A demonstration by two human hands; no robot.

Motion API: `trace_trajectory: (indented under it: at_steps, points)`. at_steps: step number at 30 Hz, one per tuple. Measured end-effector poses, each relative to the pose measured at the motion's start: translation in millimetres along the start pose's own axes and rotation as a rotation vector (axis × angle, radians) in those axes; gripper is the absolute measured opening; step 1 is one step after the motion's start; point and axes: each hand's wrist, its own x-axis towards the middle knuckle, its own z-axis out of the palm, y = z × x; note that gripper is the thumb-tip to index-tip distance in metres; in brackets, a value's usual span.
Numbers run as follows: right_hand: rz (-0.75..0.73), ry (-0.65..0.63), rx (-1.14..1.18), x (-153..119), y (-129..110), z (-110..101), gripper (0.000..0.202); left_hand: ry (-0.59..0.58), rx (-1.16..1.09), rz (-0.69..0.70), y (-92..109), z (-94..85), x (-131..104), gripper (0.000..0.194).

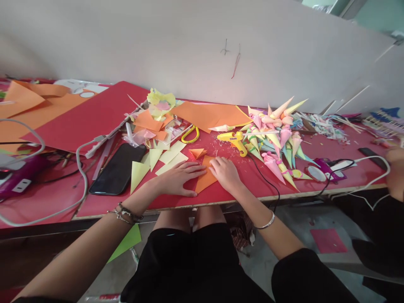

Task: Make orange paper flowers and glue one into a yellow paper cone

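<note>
I see the two hands working near each other on the red table (164, 202), close together but not touching. The left hand (181, 179) is spread flat, palm down, its fingertips at the left side of an orange paper piece (206, 181). The right hand (225, 173) bends its fingers over the paper's far right part; I cannot tell whether it pinches the edge or only presses. The paper lies on the tabletop between them, near the front edge.

I judge this step to be positioning or flattening the paper; the next move calls for one hand steadying it while the other works an edge.

Just beyond sits a small folded orange piece (197, 153), with pale yellow paper slips (172, 152) and a black phone (115, 170) to the left. Ahead on the right lies a yellow glue gun (233, 139), then a heap of pastel paper cones (280, 139).

The right thumb is hard to make out, and the fingers cover parts of the paper. A yellow loop (191, 134), probably a scissors handle, is partly buried. Another person's hand (396, 172) is blurred and cut off at the right border.
</note>
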Motion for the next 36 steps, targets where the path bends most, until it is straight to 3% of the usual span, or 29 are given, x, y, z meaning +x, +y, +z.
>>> trace_trajectory:
  at_steps: [4,8,13,27,32,36]
  points:
    - [-0.248,0.094,0.064,-20,-7,-14,0.027,-0.009,0.002,-0.016,2,-1.4,0,0.073]
    - [-0.394,0.055,0.216,-42,-16,-18,0.027,-0.014,-0.008,-0.018,0,-0.5,0,0.075]
    - [-0.363,0.027,0.249,-48,-13,-15,0.027,-0.02,-0.015,-0.028,1,-1.4,0,0.075]
    - [-0.118,-0.059,-0.027,-58,43,-32,0.033,-0.059,0.007,-0.059,5,-7.0,0,0.073]
    - [0.031,-0.027,0.09,-57,50,-28,0.042,-0.051,0.027,-0.056,6,-9.4,0,0.073]
    - [-0.069,-0.085,0.211,-64,36,-22,0.049,-0.036,0.061,-0.031,15,-11.9,-2,0.065]
